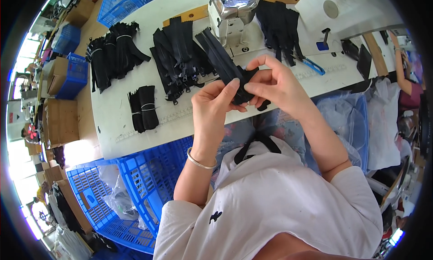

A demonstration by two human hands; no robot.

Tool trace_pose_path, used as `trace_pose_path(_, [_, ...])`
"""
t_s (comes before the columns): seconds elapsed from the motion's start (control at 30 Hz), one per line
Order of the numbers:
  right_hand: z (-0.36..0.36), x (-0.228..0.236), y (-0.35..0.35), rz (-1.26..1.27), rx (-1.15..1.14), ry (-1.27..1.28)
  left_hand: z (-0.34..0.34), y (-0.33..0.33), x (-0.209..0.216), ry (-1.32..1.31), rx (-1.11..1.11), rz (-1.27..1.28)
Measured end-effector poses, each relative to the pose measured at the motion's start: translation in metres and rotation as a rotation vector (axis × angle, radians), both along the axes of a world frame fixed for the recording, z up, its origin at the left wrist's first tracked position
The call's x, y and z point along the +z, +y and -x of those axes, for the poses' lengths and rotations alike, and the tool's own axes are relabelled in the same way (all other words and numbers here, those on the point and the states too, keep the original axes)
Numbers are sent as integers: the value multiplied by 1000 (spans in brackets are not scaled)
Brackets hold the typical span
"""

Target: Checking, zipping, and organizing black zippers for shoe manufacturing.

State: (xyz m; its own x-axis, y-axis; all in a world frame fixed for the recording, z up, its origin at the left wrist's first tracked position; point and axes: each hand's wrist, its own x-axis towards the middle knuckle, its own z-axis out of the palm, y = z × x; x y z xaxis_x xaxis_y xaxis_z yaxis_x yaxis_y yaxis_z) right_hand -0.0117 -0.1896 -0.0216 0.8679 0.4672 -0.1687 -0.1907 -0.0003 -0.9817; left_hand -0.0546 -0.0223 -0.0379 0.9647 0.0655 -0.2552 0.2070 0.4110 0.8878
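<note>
Both my hands meet over the near edge of a white worktable (112,124) and hold one black fabric piece (243,86). My left hand (215,104), with a metal bangle on the wrist, pinches its lower left side. My right hand (275,84) grips its right end from above. A long black zipper strip (218,54) runs from the held piece up toward a sewing machine head (232,16). Part of the black piece is hidden by my fingers.
Bundles of black zippers (117,50), (178,57), (143,107), (279,25) lie on the table. Blue-handled snips (311,65) lie at the right. Blue plastic crates (135,188), (122,5) stand below and behind, and cardboard boxes (58,120) are at the left. Another person's arm (403,75) is at the far right.
</note>
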Motion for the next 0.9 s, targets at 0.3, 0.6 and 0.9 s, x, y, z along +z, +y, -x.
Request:
trace_pose_path(0.3, [-5,6,-1,126,109,58,1,-1,1,-19,51,-44])
trace_pose_path(0.6, [-4,19,0,70,81,1,-26,5,24,-160,128,-277])
trace_pose_path(0.9, [-4,31,1,-1,-46,-97,-48,10,41,-208,19,-120])
